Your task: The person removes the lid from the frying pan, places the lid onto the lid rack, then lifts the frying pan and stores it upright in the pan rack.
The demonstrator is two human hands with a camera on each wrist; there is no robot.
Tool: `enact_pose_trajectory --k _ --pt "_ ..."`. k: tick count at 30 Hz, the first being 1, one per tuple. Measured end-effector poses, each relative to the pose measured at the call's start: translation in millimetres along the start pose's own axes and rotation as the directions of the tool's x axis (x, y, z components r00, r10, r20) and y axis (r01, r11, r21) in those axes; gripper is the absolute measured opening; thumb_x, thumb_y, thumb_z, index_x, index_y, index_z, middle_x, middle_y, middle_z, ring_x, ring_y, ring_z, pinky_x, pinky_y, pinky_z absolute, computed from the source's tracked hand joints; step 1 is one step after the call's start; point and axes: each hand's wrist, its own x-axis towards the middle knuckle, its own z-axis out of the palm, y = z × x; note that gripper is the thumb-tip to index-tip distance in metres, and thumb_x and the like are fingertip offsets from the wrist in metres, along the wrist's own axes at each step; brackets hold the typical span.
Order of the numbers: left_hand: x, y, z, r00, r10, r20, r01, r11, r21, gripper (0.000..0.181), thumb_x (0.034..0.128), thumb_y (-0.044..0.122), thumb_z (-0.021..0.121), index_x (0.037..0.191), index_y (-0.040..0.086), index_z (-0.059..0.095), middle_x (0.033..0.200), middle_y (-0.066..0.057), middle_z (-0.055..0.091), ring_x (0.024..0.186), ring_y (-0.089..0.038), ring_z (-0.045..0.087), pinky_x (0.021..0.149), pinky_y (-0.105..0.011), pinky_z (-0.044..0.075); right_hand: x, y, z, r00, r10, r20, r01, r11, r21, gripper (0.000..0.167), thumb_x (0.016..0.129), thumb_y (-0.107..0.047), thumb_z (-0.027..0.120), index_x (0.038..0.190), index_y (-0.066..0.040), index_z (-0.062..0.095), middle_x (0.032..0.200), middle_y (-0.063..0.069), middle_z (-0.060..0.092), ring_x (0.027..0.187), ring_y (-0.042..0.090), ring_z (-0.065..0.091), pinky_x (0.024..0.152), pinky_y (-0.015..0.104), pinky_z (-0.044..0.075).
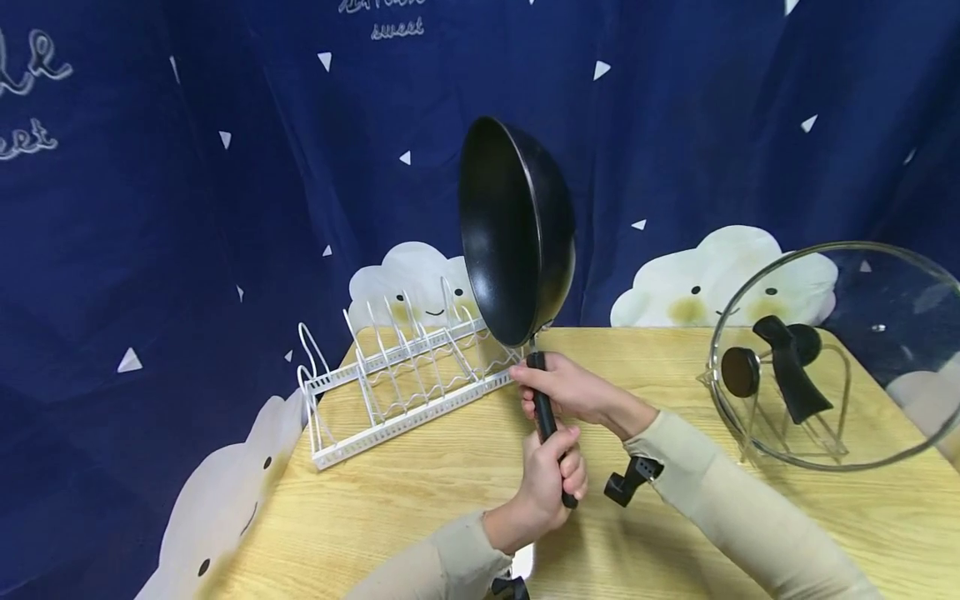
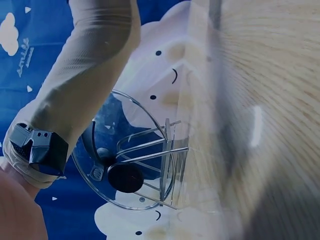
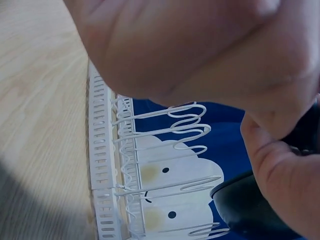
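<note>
A black wok (image 1: 551,225) is held up on its side, bowl facing left, its dark handle (image 1: 542,404) pointing down toward me. My left hand (image 1: 543,479) grips the handle near its end. Higher up, close to the bowl, my right hand (image 1: 566,387) holds the same handle. Behind and left of the hands a white wire rack (image 1: 405,417) with upright loops stands on the table. The wok's lower edge hides part of the rack's right end. In the right wrist view, part of the dark wok (image 3: 250,207) shows beyond the fingers, close to the rack (image 3: 102,150).
A large glass lid (image 1: 873,462) with a metal rim leans in a wire stand (image 1: 847,392) at the right of the wooden table (image 1: 435,500). Dark knob and handle parts (image 1: 795,375) show there. A blue curtain (image 1: 225,208) with white clouds hangs behind and at the left.
</note>
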Motion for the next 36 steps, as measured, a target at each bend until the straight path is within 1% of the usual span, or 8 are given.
enact_pose_trajectory --k 3,11,16,23,28,32,36 --pt "-0.4 0.7 -1.9 1.000 0.004 0.002 -0.004 1.000 -0.020 0.032 0.0872 0.013 0.051 0.063 0.018 0.031 0.040 0.010 0.028 0.030 -0.001 0.032 0.030 -0.017 0.028 2.2 0 2 1.000 -0.006 0.002 0.006 0.999 -0.035 0.030 0.098 -0.023 0.052 0.077 -0.003 0.048 0.065 0.003 0.050 0.056 0.012 0.053 0.052 0.023 0.043" --pt "-2.3 4.8 -5.9 1.000 0.016 0.010 -0.016 0.998 -0.053 0.032 0.0883 0.012 0.049 0.063 0.018 0.030 0.040 0.011 0.028 0.031 0.000 0.033 0.031 -0.016 0.028 8.6 0 10 1.000 0.008 -0.017 -0.009 0.999 -0.044 0.030 0.097 -0.024 0.055 0.077 -0.003 0.049 0.062 0.003 0.051 0.054 0.013 0.053 0.051 0.023 0.043" --pt "-4.1 6.3 -6.0 1.000 -0.004 -0.007 0.003 0.998 -0.065 0.033 0.0888 0.013 0.049 0.061 0.018 0.032 0.040 0.011 0.029 0.031 0.000 0.033 0.031 -0.016 0.028 11.8 2 13 0.999 0.042 -0.011 -0.042 0.998 -0.036 0.029 0.098 -0.025 0.052 0.079 -0.004 0.046 0.062 0.003 0.051 0.052 0.012 0.053 0.050 0.022 0.042" --pt "-2.4 8.2 -5.6 0.999 -0.010 -0.040 0.007 0.997 -0.078 0.032 0.0881 0.015 0.049 0.060 0.018 0.034 0.041 0.010 0.029 0.031 -0.001 0.032 0.032 -0.016 0.026 16.9 1 16 0.998 0.056 -0.001 -0.055 0.996 -0.065 0.037 0.099 -0.027 0.051 0.071 -0.003 0.047 0.060 0.003 0.051 0.051 0.011 0.051 0.049 0.022 0.042" --pt "0.1 6.9 -4.3 0.997 -0.015 -0.078 0.009 0.997 -0.079 0.031 0.0873 0.015 0.050 0.061 0.018 0.034 0.042 0.009 0.027 0.032 -0.002 0.029 0.033 -0.018 0.025 19.5 2 16 0.996 0.086 -0.002 -0.086 0.994 -0.063 0.036 0.099 -0.023 0.050 0.068 -0.003 0.046 0.058 0.003 0.049 0.049 0.010 0.048 0.047 0.022 0.042" --pt "1.8 5.5 -2.4 0.993 -0.012 -0.114 0.003 0.998 -0.070 0.032 0.0871 0.015 0.050 0.060 0.018 0.033 0.043 0.009 0.027 0.033 -0.003 0.028 0.033 -0.018 0.024 21.2 3 16 0.996 0.090 -0.021 -0.091 0.992 -0.083 0.035 0.098 -0.021 0.050 0.068 -0.004 0.046 0.057 0.003 0.048 0.048 0.010 0.048 0.046 0.021 0.042" --pt "2.9 2.4 -2.1 0.987 -0.033 -0.160 0.022 0.997 -0.068 0.037 0.0863 0.017 0.049 0.055 0.018 0.031 0.043 0.009 0.026 0.034 -0.003 0.027 0.034 -0.019 0.025 22.0 7 15 0.995 0.096 -0.005 -0.096 0.993 -0.072 0.032 0.097 -0.018 0.050 0.069 -0.004 0.046 0.059 0.002 0.047 0.049 0.010 0.049 0.048 0.021 0.043"
